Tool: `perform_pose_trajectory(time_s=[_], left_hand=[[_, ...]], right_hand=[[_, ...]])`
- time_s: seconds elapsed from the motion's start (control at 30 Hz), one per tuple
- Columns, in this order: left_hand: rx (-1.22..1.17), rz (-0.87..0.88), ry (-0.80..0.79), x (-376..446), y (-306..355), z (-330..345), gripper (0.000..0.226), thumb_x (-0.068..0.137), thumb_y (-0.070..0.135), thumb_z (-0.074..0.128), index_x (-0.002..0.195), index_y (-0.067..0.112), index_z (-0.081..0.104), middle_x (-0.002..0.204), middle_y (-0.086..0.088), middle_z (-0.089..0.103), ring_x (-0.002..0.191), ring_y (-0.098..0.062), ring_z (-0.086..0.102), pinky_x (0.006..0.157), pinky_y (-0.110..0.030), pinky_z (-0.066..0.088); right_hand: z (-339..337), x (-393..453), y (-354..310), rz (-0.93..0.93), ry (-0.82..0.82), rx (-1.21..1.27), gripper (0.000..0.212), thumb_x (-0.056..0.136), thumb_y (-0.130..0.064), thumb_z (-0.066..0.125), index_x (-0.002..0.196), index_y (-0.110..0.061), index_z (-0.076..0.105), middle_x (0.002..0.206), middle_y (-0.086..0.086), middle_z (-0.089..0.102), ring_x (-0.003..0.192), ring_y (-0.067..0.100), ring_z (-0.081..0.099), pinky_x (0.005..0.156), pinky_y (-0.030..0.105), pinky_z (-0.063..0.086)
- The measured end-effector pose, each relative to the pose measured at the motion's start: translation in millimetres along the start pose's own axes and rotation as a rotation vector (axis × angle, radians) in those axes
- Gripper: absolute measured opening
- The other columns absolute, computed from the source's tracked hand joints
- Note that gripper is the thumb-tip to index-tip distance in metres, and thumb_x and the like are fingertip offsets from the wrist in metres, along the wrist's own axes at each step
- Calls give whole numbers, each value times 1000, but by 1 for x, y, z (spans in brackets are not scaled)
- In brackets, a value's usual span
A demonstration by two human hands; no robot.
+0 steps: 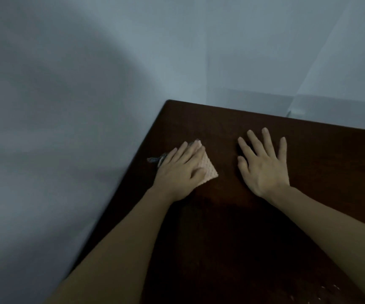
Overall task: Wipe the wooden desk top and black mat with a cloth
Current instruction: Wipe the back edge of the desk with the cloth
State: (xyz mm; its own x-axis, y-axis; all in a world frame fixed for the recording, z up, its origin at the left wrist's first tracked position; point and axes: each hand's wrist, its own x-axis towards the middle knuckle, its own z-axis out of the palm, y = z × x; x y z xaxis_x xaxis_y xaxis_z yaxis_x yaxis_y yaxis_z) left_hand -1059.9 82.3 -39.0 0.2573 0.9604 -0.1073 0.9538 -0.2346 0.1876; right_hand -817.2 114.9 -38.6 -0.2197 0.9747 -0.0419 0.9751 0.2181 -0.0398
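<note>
I see my left hand (182, 172) lying palm down on a folded pinkish cloth (208, 170), fingers straight and close together, pressing it flat against the dark wooden counter (319, 167); the thumb lies along the cloth's near side. The forearm reaches in from the lower left and crosses the counter's left edge. A greyish, netted bit of the cloth pokes out from under the little-finger side of the hand, just at that left edge. My right hand (265, 165) rests flat on the bare wood, palm down, fingers spread wide and straight, holding nothing; its forearm comes in from the lower right. The two hands sit side by side, apart, with a strip of bare wood between them. The cloth is near the far left corner of the counter, so there is little room left beyond it toward the left edge and only a short stretch of wood ahead before the back edge. To the right of the right hand the wood runs on open to the frame edge, and the near part of the counter, between the forearms, lies in deep shadow. A pale wall (89, 84) stands to the left and behind the counter. I cannot make out a black mat in this view.
</note>
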Motion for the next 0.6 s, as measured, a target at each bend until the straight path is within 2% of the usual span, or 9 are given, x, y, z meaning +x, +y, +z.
perform_pose_trajectory(time_s=[0.07,0.2,0.27,0.33,0.4,0.47,0.53,0.6], left_hand=[[-89,-15,35,-5,4,-4,59,104,46,26,160,28,18,168,11,7,155,-12,-1,125,-34,-1],[-177,-100,202,-73,-16,-2,58,103,41,35,157,22,32,164,7,26,153,-12,17,125,-40,18],[-191,-194,230,-111,-32,1,60,101,47,31,156,24,33,163,11,22,151,-11,20,123,-36,18],[-178,-302,203,-140,-45,6,67,97,55,22,157,26,31,161,15,14,149,-5,12,121,-31,11],[-145,-344,201,-154,-52,9,71,95,60,15,157,27,28,161,16,8,148,-3,6,119,-28,6],[-129,-350,208,-166,-60,11,71,95,60,14,157,27,28,160,15,9,148,-3,6,119,-27,6],[-122,-332,223,-174,-63,14,67,98,56,18,156,26,31,160,13,14,148,-5,10,119,-28,9],[-135,-322,234,-180,-60,17,63,100,53,22,155,25,32,160,12,17,148,-5,12,119,-27,10]], right_hand=[[-5,-3,-4,-39,18,-13,70,98,-53,4,161,-29,22,170,-1,10,155,26,-15,120,58,-14],[-22,-5,-37,-213,-23,126,75,94,-58,3,160,-30,24,170,-1,7,154,23,-16,122,49,-12],[-26,-2,-66,-351,-78,185,75,93,-61,0,161,-36,18,170,-3,-2,153,21,-21,122,46,-13],[-21,1,-96,-453,-169,187,81,87,-64,-8,162,-36,7,170,-4,-9,152,21,-24,123,46,-15],[-13,6,-117,-479,-237,98,89,79,-63,-18,161,-32,-8,169,0,-18,152,26,-26,123,51,-15],[-2,11,-139,-471,-226,6,88,76,-59,-25,158,-29,-18,168,3,-22,152,32,-23,122,56,-12],[1,14,-155,-450,-191,-21,80,82,-58,-22,157,-31,-20,168,6,-21,153,36,-20,121,59,-11],[2,12,-171,-463,-187,-31,66,96,-57,-9,157,-35,-19,168,8,-21,153,38,-19,121,61,-11]])
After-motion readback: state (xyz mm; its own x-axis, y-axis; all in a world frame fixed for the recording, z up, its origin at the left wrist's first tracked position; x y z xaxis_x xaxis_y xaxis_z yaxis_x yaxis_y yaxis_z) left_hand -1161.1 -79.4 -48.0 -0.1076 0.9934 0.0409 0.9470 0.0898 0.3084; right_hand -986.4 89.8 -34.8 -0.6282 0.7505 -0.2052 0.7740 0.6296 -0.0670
